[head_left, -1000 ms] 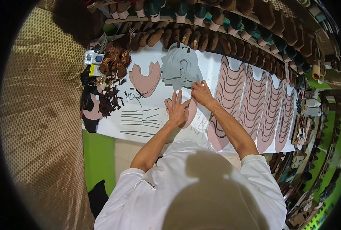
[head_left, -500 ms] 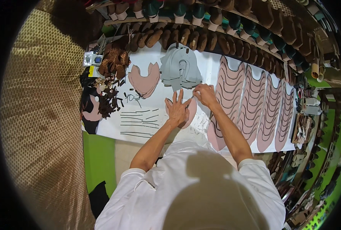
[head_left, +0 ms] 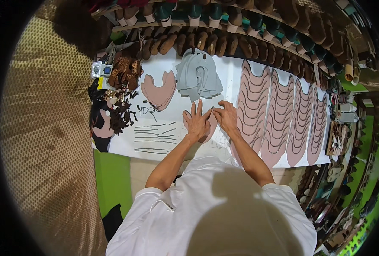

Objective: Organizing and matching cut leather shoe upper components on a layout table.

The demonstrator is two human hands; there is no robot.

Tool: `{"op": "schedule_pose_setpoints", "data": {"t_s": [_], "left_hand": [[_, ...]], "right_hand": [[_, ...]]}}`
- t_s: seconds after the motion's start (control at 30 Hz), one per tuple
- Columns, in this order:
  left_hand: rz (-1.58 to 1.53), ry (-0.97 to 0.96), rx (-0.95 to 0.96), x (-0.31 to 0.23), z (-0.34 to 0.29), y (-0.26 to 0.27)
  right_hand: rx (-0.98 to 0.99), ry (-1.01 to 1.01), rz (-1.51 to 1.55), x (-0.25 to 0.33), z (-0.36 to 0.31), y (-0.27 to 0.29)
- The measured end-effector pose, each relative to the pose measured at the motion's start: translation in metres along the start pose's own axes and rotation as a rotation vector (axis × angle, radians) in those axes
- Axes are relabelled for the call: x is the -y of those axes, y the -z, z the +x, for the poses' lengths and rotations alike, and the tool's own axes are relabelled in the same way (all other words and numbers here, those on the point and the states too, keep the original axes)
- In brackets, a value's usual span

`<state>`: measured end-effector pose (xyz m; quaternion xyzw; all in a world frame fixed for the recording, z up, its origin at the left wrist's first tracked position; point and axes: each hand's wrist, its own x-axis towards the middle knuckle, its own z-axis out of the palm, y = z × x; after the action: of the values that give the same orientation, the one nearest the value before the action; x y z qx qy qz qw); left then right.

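A pink curved cutout (head_left: pixel 209 133) lies on the white-topped table in front of me, partly covered by my hands. My left hand (head_left: pixel 197 123) rests on it with its fingers spread. At the cutout's far right tip, my right hand (head_left: pixel 226 116) is closed in a pinch, its fingertips close to my left thumb. Between them shows a small dark bit, which looks like the end of a thin dark strip (head_left: pixel 213 107); most of it is hidden. More thin dark strips (head_left: pixel 155 141) lie in rows to the left.
Overlapping pink cutouts with dark-edged curves (head_left: pixel 252 106) form long columns on the right. Stacked grey pieces (head_left: pixel 198 72) and pink U-shaped pieces (head_left: pixel 160 91) lie beyond my hands. Brown scraps (head_left: pixel 121 117) are heaped left. Shoe lasts (head_left: pixel 223 45) line the back, below a shelf.
My right hand has drawn slightly nearer to me, its fingertips coming down beside the left thumb. My left hand stays spread on the pink cutout. The whole view has shifted slightly.
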<state>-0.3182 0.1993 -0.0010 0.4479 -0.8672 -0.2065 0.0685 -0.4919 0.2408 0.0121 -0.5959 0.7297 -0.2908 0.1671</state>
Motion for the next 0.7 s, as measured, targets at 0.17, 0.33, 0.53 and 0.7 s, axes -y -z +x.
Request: {"op": "schedule_pose_setpoints", "data": {"t_s": [0.17,0.33,0.53,0.7], "left_hand": [[0.022,0.008,0.032,-0.0017,0.0014,0.0015],[0.002,0.014,0.037,-0.0012,0.0014,0.0011],[-0.006,0.01,0.019,-0.003,0.0026,-0.0013],[-0.001,0.007,0.021,-0.003,0.0029,0.0007]], "right_hand": [[0.017,-0.025,-0.025,0.0004,-0.0007,-0.0019],[0.009,-0.035,-0.028,0.002,-0.0001,-0.0031],[0.0,-0.027,-0.057,0.0028,0.0004,-0.0057],[0.001,-0.038,-0.057,0.0034,0.0006,-0.0072]]}}
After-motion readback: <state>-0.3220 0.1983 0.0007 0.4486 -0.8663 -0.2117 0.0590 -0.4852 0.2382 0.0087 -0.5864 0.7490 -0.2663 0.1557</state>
